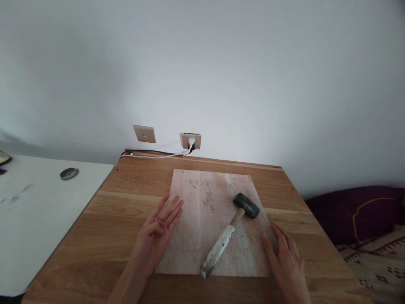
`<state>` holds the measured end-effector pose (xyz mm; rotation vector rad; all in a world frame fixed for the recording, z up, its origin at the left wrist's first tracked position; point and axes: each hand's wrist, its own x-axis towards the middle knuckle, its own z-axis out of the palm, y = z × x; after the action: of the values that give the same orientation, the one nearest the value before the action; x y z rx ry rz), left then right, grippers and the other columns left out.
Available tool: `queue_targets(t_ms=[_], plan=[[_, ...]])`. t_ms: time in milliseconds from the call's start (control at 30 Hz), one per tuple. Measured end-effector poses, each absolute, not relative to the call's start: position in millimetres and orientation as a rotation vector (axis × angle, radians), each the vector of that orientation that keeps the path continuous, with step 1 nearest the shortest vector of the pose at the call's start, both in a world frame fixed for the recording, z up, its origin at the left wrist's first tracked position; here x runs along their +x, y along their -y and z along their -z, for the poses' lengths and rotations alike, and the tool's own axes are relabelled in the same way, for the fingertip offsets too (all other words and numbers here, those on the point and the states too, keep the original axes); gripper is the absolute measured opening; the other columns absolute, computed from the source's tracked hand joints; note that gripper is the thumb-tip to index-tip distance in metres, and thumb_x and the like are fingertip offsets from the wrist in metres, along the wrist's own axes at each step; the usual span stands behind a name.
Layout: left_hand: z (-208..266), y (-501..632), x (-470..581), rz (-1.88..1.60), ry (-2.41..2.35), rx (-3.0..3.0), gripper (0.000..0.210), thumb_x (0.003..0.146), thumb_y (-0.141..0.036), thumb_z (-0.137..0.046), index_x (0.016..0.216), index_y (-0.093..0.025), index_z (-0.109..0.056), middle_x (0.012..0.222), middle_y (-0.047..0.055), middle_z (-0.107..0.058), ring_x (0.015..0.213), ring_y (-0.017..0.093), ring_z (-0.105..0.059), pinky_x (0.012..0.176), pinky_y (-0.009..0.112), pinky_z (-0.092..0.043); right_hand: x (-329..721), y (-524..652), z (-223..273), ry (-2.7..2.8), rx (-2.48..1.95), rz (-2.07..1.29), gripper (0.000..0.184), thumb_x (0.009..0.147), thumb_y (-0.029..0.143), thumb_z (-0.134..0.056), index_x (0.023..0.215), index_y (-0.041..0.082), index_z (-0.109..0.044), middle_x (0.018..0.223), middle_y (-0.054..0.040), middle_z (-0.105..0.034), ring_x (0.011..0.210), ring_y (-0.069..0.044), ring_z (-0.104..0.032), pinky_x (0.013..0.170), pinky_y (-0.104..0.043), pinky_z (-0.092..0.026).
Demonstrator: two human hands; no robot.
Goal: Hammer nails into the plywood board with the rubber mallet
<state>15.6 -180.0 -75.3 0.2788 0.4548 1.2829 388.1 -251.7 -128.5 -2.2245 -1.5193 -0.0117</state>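
A pale, worn wooden board [190, 236] lies flat on the brown wooden table. Across its right half rests a mallet [221, 240] with a black head and a white-smeared handle, its handle end at the board's near edge. Several small nails or screws [209, 198] are scattered on the upper part of the board. By the board's left edge, my left hand [155, 236] is turned palm up, fingers stretched out, with nothing in it. My right hand [286, 261] lies at the board's right edge, fingers extended and apart, holding nothing.
Behind the table stands a white wall with a socket [191, 141] holding a white plug, and a blank plate [144, 134]. Cables [152, 155] run along the table's back edge. On the left is a white table [79, 198] with a round dark lid [68, 173]. Purple cloth [332, 215] lies right.
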Motion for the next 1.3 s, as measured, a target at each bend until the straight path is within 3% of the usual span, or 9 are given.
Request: queue_targets(t_ms=[100,200,433,600,700,800,967,1133,1300], plan=[[75.6,178.9,14.3,-1.23,-0.445,0.253,0.046,0.101,-0.029,-0.046,0.143,-0.017,-0.061,0.153,0.014,-0.056,0.147,0.034,-0.045,0.131,0.055,-0.012,387.6,252.7,128.3,1.538,-2.195,0.032,0.064,0.1,0.068,-0.029,0.134,0.021,-0.056,0.135,-0.0179,-0.066,0.126,-0.042,-0.061,0.095,-0.063,-0.052],[70.0,178.7,14.0,-1.194,-0.371,0.189,0.063,0.102,-0.066,-0.039,0.146,-0.026,-0.059,0.163,0.011,-0.045,0.149,0.041,-0.041,0.129,0.062,-0.012,388.9,250.9,126.3,1.539,-2.169,0.055,0.067,0.1,0.069,-0.028,0.134,0.019,-0.058,0.135,-0.0197,-0.066,0.125,-0.043,-0.062,0.094,-0.064,-0.053],[60.4,182.1,19.8,-1.21,-0.308,0.196,0.063,0.102,-0.07,-0.033,0.151,-0.038,-0.053,0.17,0.001,-0.032,0.152,0.043,-0.033,0.127,0.066,-0.01,344.2,240.2,87.6,1.49,-1.782,-0.004,0.05,0.101,0.06,-0.049,0.116,0.018,-0.07,0.121,-0.0172,-0.073,0.114,-0.034,-0.068,0.099,-0.051,-0.055],[60.3,190.6,32.3,-1.086,-0.229,0.269,0.07,0.101,-0.074,-0.023,0.156,-0.036,-0.047,0.166,0.007,-0.04,0.155,0.037,-0.029,0.127,0.064,-0.005,244.7,229.3,31.6,1.647,-1.259,-0.819,0.036,0.109,0.038,-0.041,0.092,0.023,-0.069,0.077,-0.0007,-0.073,0.071,-0.016,-0.071,0.067,-0.026,-0.059],[59.5,197.1,37.9,-1.064,-0.178,0.289,0.073,0.103,-0.071,-0.015,0.157,-0.033,-0.044,0.168,0.007,-0.036,0.159,0.033,-0.021,0.128,0.06,-0.004,211.7,210.3,20.0,2.004,-1.166,-0.821,0.031,0.103,0.04,-0.058,0.131,0.028,-0.066,0.129,-0.0078,-0.072,0.119,-0.023,-0.069,0.096,-0.036,-0.06],[60.1,198.7,36.8,-1.096,-0.1,0.281,0.07,0.104,-0.068,-0.013,0.158,-0.035,-0.042,0.169,0.006,-0.033,0.16,0.031,-0.017,0.128,0.06,-0.006,207.6,197.5,27.2,1.853,-1.357,-0.313,0.051,0.105,0.029,-0.05,0.156,0.025,-0.043,0.168,-0.0144,-0.035,0.155,-0.032,-0.034,0.116,-0.055,-0.045],[61.4,194.5,29.1,-1.033,-0.047,0.291,0.076,0.102,-0.073,-0.011,0.157,-0.032,-0.045,0.169,0.008,-0.034,0.16,0.03,-0.018,0.129,0.055,-0.002,215.7,204.1,41.2,2.319,-1.013,-0.256,0.061,0.104,0.019,-0.049,0.162,0.029,-0.032,0.152,-0.0047,-0.06,0.158,-0.026,-0.027,0.124,-0.06,-0.035],[58.8,192.9,26.1,-1.065,0.028,0.243,0.082,0.1,-0.075,-0.014,0.159,-0.026,-0.043,0.167,0.015,-0.035,0.159,0.03,-0.021,0.129,0.055,0.0,218.1,210.0,43.2,2.192,-1.285,0.008,0.071,0.106,0.021,-0.046,0.168,0.015,-0.012,0.165,-0.0145,-0.041,0.161,-0.03,-0.009,0.122,-0.065,-0.033],[54.2,194.8,28.5,-1.004,0.041,0.24,0.085,0.099,-0.076,-0.01,0.156,-0.025,-0.047,0.167,0.014,-0.036,0.158,0.031,-0.024,0.129,0.052,0.003,225.2,206.4,48.6,2.456,-1.081,0.012,0.062,0.105,0.035,-0.053,0.163,0.03,-0.033,0.163,-0.0025,-0.047,0.161,-0.03,-0.013,0.125,-0.065,-0.027]])
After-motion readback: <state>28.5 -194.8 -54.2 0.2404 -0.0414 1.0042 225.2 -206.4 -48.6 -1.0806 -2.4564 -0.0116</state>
